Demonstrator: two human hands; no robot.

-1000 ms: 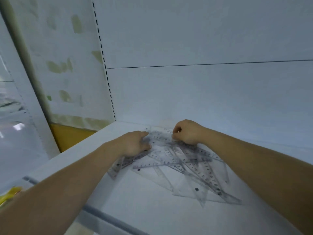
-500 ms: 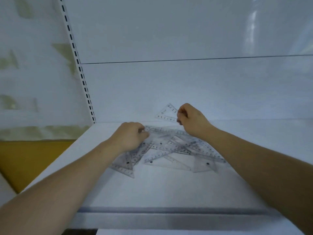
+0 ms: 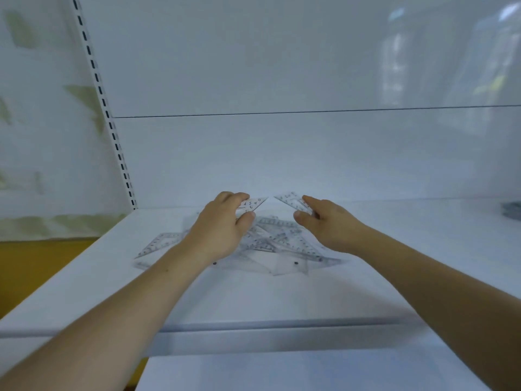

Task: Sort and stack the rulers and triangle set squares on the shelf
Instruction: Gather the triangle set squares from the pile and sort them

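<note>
Left hand point(image 3: 222, 222) pinches a numbered triangle point(image 3: 254, 204), right hand point(image 3: 327, 221) a second triangle point(image 3: 290, 200). The clear pile point(image 3: 277, 244) beneath blurs together, half hidden by the hands; at 3 o'clock a dark object point(image 3: 511, 210) is cut off.

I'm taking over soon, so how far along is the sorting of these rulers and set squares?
Done: nothing yet; no sorted stack shows on the shelf. In hand: the left hand grips a clear pointed piece, and the right hand pinches a small set square, both held above the jumbled pile. Left: that pile of clear rulers and set squares needs separating and stacking.
</note>
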